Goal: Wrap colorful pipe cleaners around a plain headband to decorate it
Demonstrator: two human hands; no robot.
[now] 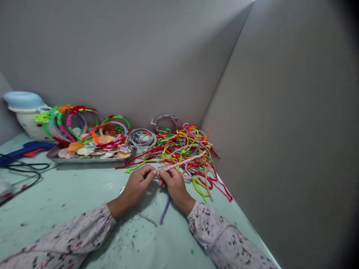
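Observation:
Both hands meet above the table, fingertips almost touching. My right hand (177,187) is closed in a pinch on a pale pink pipe cleaner (187,160), whose long free end slants up to the right over the pile. Thumb and fingers of my left hand (141,183) pinch at the near end of the same pipe cleaner; exactly what lies between these fingertips is partly hidden. Below my right hand a purple pipe cleaner (165,211) slopes down to the tabletop. A thin grey strand (147,219) lies left of it.
A heap of colourful pipe cleaners (185,144) spreads behind my hands. Coiled grey wire (142,138) lies beside a metal tray (84,160) holding fabric pieces and wrapped headbands (66,129). At far left are a blue glue gun (25,149), black cable (30,172) and lidded container (30,119).

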